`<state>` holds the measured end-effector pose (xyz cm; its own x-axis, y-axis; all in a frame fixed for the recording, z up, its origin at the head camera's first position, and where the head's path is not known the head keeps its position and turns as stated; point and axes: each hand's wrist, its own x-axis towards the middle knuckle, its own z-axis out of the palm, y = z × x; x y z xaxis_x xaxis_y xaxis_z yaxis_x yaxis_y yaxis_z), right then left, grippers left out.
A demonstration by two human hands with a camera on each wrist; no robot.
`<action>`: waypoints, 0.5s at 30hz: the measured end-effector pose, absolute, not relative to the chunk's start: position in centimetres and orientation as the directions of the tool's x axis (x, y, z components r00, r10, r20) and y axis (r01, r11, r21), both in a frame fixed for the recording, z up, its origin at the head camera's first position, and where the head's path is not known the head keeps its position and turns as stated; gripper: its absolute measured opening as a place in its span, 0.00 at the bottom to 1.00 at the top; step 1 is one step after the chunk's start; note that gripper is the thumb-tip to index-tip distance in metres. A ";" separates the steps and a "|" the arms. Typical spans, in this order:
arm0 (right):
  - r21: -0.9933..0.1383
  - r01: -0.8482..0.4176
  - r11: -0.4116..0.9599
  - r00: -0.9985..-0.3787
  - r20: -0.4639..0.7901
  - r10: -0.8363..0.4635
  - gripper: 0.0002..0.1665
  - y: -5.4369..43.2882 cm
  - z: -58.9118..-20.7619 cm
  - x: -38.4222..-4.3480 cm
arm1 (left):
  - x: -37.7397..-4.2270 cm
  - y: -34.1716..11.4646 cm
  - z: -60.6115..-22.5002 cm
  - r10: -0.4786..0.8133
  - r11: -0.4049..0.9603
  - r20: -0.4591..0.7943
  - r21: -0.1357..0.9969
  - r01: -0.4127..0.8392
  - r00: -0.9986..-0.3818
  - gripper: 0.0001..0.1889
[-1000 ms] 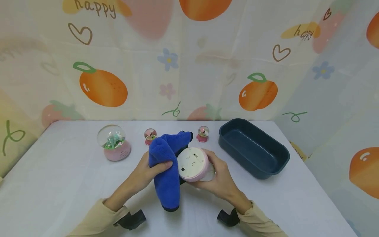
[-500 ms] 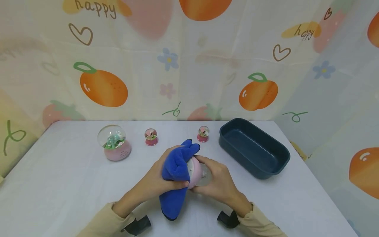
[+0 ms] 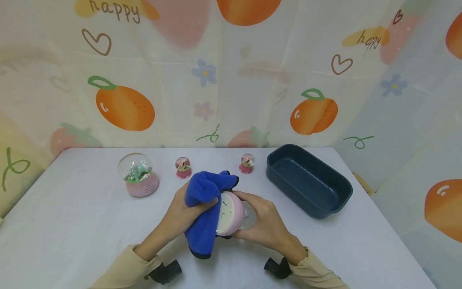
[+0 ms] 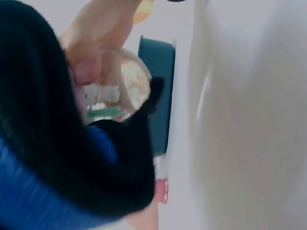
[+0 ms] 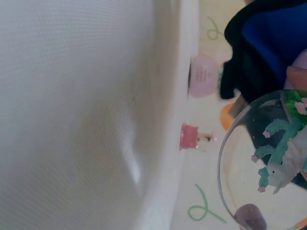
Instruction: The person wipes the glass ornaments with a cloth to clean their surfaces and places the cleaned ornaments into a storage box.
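My left hand (image 3: 182, 216) holds a blue cloth (image 3: 203, 235) with black edging, bunched between thumb and fingers. The cloth lies against the base of a snow globe (image 3: 236, 212). My right hand (image 3: 266, 220) grips that globe by its clear dome, tipped sideways so the pale underside of its pink base faces left toward the cloth. In the right wrist view, the glass dome (image 5: 249, 167) shows a pale animal figurine (image 5: 283, 170) with teal parts and small pink flowers. In the left wrist view the cloth's dark edge (image 4: 62, 139) covers much of the globe, and my right thumb (image 4: 86, 67) shows on it.
A larger snow globe (image 3: 142, 186) with a pink base stands at the back left of the white table (image 3: 72, 228). Two small globes (image 3: 183, 170) (image 3: 247, 165) stand along the back. A dark blue rectangular bin (image 3: 306, 188) is at right, before a fruit-printed backdrop (image 3: 252, 92).
The cloth moved right and over the base's underside, then slid back left, baring more of it. The globe has turned from facing me toward facing left.
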<state>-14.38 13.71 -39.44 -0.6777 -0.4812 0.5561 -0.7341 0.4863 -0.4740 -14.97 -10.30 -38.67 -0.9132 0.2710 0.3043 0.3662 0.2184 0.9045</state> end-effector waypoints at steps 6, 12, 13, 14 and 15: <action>-0.459 -0.721 0.519 -0.690 0.549 -0.472 0.51 13.7 -39.4 -14.3 | -14.5 -10.4 -38.1 0.399 0.192 0.181 0.942 0.275 -0.899 0.36; -0.425 -0.716 0.553 -0.691 0.546 -0.475 0.48 13.6 -39.3 -14.1 | -14.1 -9.5 -37.9 0.446 0.216 0.201 0.921 0.323 -0.872 0.38; -0.417 -0.721 0.554 -0.686 0.544 -0.483 0.48 13.6 -39.2 -14.0 | -14.1 -9.4 -37.9 0.437 0.225 0.209 0.917 0.331 -0.875 0.38; -0.410 -0.726 0.553 -0.681 0.542 -0.492 0.47 13.6 -39.2 -14.0 | -14.1 -9.3 -37.9 0.425 0.233 0.216 0.912 0.337 -0.879 0.37; -0.407 -0.731 0.548 -0.677 0.539 -0.502 0.47 13.6 -39.2 -14.0 | -14.2 -9.3 -38.0 0.416 0.235 0.233 0.906 0.352 -0.879 0.35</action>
<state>-14.01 13.60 -39.22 -0.6766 -0.5016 0.5391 -0.7308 0.5477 -0.4075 -14.15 -9.34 -37.97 -0.8789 0.4162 0.2329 0.3516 0.2352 0.9061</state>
